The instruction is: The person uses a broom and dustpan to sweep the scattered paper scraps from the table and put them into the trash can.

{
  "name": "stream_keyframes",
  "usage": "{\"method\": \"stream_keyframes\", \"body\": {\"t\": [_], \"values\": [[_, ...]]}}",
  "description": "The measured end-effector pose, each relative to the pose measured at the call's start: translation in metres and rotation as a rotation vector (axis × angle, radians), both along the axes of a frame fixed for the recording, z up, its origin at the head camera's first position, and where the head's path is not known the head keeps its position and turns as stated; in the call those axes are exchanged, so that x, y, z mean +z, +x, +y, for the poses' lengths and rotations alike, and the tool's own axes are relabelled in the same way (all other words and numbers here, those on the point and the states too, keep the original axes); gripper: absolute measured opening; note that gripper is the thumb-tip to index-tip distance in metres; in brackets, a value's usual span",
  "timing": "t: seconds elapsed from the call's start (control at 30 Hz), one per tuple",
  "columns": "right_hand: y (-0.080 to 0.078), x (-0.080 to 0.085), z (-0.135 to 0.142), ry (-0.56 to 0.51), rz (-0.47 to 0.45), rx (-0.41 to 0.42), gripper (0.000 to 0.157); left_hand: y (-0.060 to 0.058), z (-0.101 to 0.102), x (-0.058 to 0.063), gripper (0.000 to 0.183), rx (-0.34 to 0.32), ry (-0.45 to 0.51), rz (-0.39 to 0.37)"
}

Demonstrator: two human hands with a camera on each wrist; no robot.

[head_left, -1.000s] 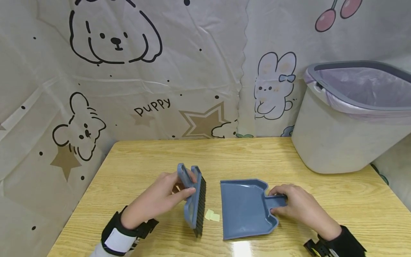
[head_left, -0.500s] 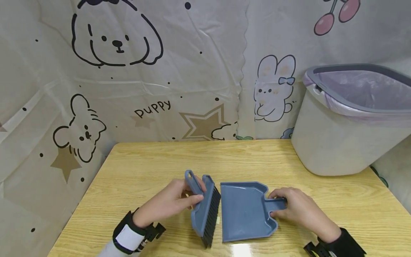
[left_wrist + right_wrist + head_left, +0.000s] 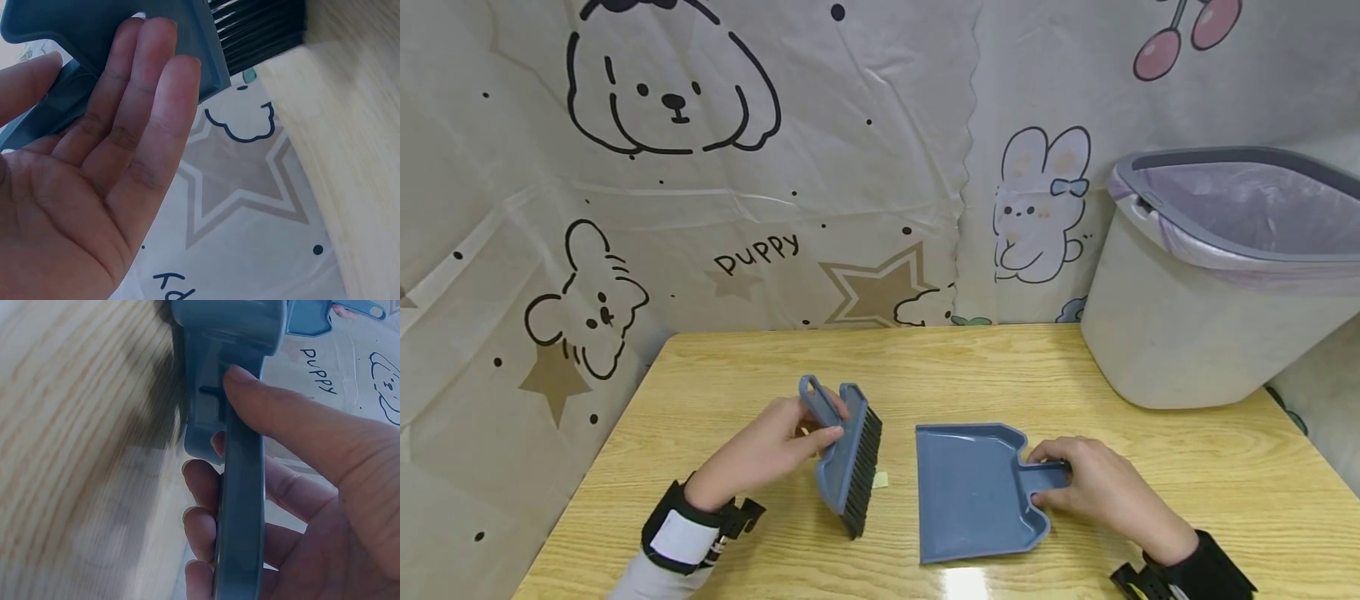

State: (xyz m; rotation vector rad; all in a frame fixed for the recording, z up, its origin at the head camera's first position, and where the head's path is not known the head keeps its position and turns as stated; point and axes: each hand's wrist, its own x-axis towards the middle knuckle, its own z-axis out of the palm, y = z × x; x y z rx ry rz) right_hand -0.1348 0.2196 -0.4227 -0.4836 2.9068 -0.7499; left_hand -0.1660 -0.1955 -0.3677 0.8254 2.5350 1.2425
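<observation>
In the head view my left hand (image 3: 775,442) grips a blue hand brush (image 3: 842,450) by its handle and back, its dark bristles (image 3: 863,471) facing right. The left wrist view shows the fingers (image 3: 150,106) lying along the blue brush back. A small pale yellow paper scrap (image 3: 881,480) lies on the table just right of the bristles; any others are hidden. Right of it, a blue dustpan (image 3: 973,492) lies with its wide lip toward the brush. My right hand (image 3: 1097,487) holds the dustpan handle (image 3: 240,506), thumb on one side and fingers wrapped round the other.
A wood-grain table (image 3: 737,367) carries everything. At the back right stands a pale waste bin (image 3: 1202,333) with a purple liner and grey rim. Printed cloth (image 3: 865,167) hangs behind the table and at its left.
My left hand swept the brush right, close to the dustpan lip, then drew it back left. Two scraps showed earlier; one shows now. The right hand and dustpan stay put.
</observation>
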Motion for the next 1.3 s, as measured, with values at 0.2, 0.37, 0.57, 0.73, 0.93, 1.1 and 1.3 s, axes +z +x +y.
{"method": "stream_keyframes", "body": {"t": [0.2, 0.37, 0.57, 0.73, 0.93, 1.1, 1.3], "values": [[-0.001, -0.001, 0.001, -0.007, -0.009, 0.007, 0.037, 0.002, -0.003, 0.007, 0.019, 0.029, 0.024, 0.047], [0.0, -0.001, 0.001, -0.004, -0.008, 0.003, 0.037, 0.008, -0.009, 0.02, 0.02, 0.113, 0.019, 0.172], [-0.002, -0.001, 0.002, 0.001, 0.015, 0.018, 0.038, 0.009, -0.008, 0.019, 0.022, 0.128, -0.103, 0.422], [-0.001, 0.0, 0.001, 0.005, -0.001, 0.011, 0.038, 0.012, 0.005, 0.01, 0.025, 0.044, -0.226, 0.419], [0.0, 0.0, 0.001, 0.01, 0.013, 0.006, 0.038, 0.02, 0.015, 0.007, 0.024, -0.097, -0.32, 0.327], [-0.001, 0.0, 0.001, 0.022, 0.018, 0.012, 0.039, 0.025, 0.015, 0.013, 0.026, -0.179, -0.335, 0.272], [-0.001, 0.0, 0.001, 0.026, -0.001, 0.01, 0.039, 0.03, 0.01, 0.022, 0.041, -0.266, -0.276, 0.156]]}}
